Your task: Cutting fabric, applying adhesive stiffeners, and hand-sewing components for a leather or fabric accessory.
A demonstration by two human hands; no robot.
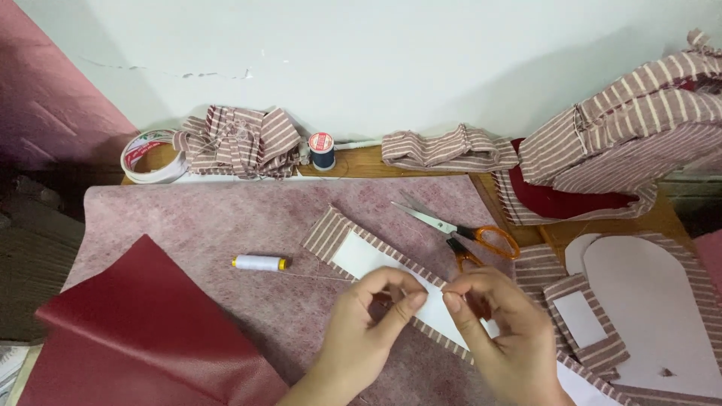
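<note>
Both hands sit lowest in view: left hand [368,323] and right hand [496,331] pinch together over a long striped fabric strip [376,259] with white card backing, lying on the pink felt sheet [226,218]. Whatever the fingertips pinch is too fine to see. Orange-handled scissors [462,233] lie just beyond, a white thread spool [259,263] to the left.

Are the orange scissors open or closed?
Closed. The scissors lie flat on the pink felt mat, their silver blades together in one point and the orange handle loops side by side.
</note>
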